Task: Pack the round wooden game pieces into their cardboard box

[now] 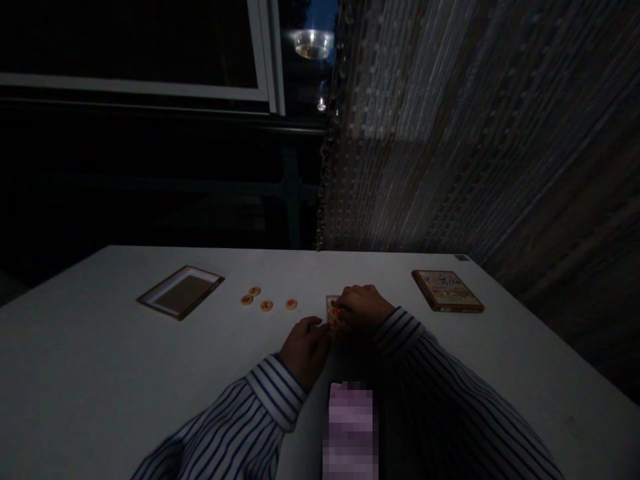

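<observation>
My left hand (306, 350) rests at the near left side of a small tray (329, 299), its fingers slightly apart and their tips touching the edge. Round Chinese chess pieces (335, 323) with red characters fill the visible part of that tray. Over its right side, my right hand (366, 308) has its fingers curled down on a chess piece; shadow and the hand itself hide much of the grip. Loose to the left lie several more pieces, among them one single disc (291, 304) and a closer group (267, 306).
An open, shallow box part (220, 283) lies at the left of the white table (100, 373). On the right is a closed, printed box (449, 291). A blurred-out phone-like object (350, 433) is in front of me. Behind the table hangs a bead curtain (425, 133) beside a window.
</observation>
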`<act>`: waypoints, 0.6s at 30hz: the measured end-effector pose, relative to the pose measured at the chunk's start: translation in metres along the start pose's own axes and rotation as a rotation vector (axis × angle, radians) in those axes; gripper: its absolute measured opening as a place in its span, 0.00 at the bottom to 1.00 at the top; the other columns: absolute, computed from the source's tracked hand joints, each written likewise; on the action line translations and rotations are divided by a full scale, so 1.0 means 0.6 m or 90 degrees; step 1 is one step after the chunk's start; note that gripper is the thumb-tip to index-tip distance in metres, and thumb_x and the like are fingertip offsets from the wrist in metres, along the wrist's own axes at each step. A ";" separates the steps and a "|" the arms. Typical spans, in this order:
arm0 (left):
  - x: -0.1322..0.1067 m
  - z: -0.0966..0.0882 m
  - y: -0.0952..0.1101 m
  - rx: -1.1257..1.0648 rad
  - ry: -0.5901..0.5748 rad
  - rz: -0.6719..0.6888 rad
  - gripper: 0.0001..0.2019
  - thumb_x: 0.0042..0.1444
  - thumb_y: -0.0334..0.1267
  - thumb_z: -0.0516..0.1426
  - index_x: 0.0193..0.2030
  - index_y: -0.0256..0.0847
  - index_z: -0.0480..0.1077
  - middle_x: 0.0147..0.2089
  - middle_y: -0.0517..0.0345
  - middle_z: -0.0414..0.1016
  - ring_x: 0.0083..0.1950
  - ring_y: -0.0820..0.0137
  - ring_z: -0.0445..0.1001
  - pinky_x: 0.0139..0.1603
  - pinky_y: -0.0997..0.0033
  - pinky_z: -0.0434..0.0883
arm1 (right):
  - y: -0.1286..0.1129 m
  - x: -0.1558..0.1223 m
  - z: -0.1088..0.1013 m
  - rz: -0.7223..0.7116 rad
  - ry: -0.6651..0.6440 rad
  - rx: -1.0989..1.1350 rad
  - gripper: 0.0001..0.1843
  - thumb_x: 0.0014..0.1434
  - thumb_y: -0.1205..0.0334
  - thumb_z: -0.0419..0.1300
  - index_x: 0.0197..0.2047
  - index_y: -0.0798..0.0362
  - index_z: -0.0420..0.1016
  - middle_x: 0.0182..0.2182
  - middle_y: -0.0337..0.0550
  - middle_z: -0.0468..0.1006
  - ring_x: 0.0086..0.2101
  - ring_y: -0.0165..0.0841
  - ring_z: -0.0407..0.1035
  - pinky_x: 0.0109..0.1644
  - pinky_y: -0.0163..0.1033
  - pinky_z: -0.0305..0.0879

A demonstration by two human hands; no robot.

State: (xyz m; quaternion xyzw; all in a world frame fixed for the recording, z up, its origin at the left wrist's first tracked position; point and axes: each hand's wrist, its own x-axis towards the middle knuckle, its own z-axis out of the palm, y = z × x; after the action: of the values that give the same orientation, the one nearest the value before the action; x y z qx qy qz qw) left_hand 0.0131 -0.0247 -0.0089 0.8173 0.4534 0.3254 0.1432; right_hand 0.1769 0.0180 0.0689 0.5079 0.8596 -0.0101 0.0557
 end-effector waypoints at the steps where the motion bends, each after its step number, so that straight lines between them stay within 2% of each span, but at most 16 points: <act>1: 0.000 0.000 0.000 0.000 0.001 0.002 0.15 0.55 0.37 0.46 0.45 0.38 0.70 0.43 0.46 0.67 0.45 0.64 0.67 0.47 0.60 0.67 | 0.000 0.000 0.000 0.002 -0.001 -0.001 0.15 0.55 0.59 0.47 0.41 0.48 0.71 0.39 0.46 0.71 0.41 0.38 0.64 0.41 0.43 0.53; 18: 0.000 0.001 -0.001 -0.007 -0.002 -0.001 0.15 0.54 0.36 0.47 0.45 0.38 0.70 0.44 0.45 0.67 0.45 0.64 0.67 0.46 0.58 0.67 | -0.001 -0.001 0.001 0.002 0.004 -0.004 0.14 0.55 0.58 0.48 0.41 0.48 0.71 0.40 0.47 0.72 0.41 0.38 0.64 0.41 0.42 0.52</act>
State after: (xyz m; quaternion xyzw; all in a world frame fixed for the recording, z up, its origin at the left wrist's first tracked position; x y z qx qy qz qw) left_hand 0.0133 -0.0244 -0.0096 0.8167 0.4520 0.3265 0.1487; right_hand 0.1770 0.0171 0.0686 0.5094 0.8588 -0.0059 0.0548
